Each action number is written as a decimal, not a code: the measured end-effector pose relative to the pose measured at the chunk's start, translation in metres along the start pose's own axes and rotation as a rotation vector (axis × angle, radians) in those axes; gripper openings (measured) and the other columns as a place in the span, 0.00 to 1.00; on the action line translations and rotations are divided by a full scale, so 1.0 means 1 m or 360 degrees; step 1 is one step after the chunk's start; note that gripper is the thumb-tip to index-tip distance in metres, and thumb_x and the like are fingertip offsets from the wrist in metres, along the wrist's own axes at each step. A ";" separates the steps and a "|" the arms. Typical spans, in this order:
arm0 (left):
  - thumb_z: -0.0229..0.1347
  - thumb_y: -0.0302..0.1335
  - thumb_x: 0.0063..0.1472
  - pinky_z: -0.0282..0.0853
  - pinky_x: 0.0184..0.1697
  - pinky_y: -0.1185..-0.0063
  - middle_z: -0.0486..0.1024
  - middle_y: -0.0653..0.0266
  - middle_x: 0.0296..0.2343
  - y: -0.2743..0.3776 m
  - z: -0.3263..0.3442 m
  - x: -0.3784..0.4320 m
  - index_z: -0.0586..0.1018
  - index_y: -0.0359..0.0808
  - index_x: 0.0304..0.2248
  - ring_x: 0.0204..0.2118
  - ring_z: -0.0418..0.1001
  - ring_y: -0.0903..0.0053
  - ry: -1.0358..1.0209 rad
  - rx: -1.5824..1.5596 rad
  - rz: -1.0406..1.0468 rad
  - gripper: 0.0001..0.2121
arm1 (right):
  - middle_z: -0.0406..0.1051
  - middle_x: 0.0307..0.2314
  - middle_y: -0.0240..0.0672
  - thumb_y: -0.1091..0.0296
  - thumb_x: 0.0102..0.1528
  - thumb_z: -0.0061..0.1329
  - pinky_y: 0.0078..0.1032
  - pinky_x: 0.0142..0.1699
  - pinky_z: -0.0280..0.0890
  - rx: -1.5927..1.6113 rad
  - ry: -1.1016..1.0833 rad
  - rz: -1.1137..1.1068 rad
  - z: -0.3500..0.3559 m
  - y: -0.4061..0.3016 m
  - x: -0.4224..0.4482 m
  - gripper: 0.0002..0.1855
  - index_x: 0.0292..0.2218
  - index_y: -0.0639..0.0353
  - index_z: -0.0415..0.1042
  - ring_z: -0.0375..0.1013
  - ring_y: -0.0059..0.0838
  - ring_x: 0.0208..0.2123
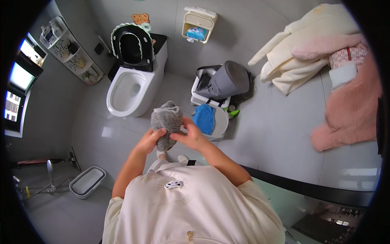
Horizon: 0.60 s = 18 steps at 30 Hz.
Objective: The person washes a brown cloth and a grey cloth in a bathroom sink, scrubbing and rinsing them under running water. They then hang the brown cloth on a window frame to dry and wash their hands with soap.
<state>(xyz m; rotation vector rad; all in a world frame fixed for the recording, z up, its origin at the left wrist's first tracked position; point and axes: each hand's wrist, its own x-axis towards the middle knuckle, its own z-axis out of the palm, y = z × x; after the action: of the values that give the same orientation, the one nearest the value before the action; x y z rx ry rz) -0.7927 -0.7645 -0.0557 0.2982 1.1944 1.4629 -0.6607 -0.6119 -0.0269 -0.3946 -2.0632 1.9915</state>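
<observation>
A bunched grey fluffy cloth (167,122) with a pale loop at its far end is held between both hands in front of my body. My left hand (152,139) grips its near left side, the thumb lying on top. On the right side, my right hand (191,134) pinches the cloth between thumb and fingers; some fingertips are hidden behind it. Beyond the cloth stands a white toilet (128,91) with its black seat (132,47) raised. A blue cloth (204,119) lies on a light grey round-ended lid or basin (221,122), right of my right hand.
A grey bucket (227,80) leans on a white container. Cream garments (307,55) and a pink robe (350,109) hang at the right. A collapsible basin (87,182) is at the lower left, near a floor squeegee (74,158). A corner shelf (73,52) with bottles stands upper left.
</observation>
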 end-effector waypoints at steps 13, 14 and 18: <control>0.51 0.47 0.56 0.62 0.46 0.78 0.71 0.61 0.40 0.036 -0.050 0.045 0.69 0.32 0.47 0.43 0.67 0.75 -0.0283 0.0316 0.0100 0.27 | 0.64 0.37 0.38 0.73 0.45 0.58 0.22 0.41 0.65 0.0122 0.0763 0.0034 0.035 -0.008 0.021 0.29 0.46 0.67 0.58 0.67 0.24 0.38; 0.50 0.49 0.57 0.62 0.46 0.78 0.71 0.61 0.40 0.032 -0.058 0.053 0.69 0.32 0.47 0.42 0.67 0.75 -0.0320 0.0278 0.0082 0.28 | 0.64 0.37 0.38 0.73 0.46 0.57 0.22 0.40 0.65 0.0000 0.0802 -0.0007 0.029 -0.005 0.020 0.29 0.47 0.66 0.58 0.67 0.24 0.38; 0.40 0.52 0.60 0.60 0.47 0.76 0.71 0.58 0.41 0.047 -0.076 0.066 0.70 0.31 0.46 0.43 0.67 0.72 -0.0348 -0.0072 -0.0057 0.30 | 0.64 0.37 0.35 0.74 0.47 0.55 0.20 0.41 0.63 -0.0553 0.1076 -0.0300 -0.011 -0.035 0.012 0.21 0.41 0.64 0.62 0.65 0.22 0.35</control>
<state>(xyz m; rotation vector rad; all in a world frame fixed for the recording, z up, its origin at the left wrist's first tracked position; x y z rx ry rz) -0.8973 -0.7370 -0.0811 0.3936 0.9848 1.3859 -0.6685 -0.5990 0.0079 -0.7781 -1.8870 1.1595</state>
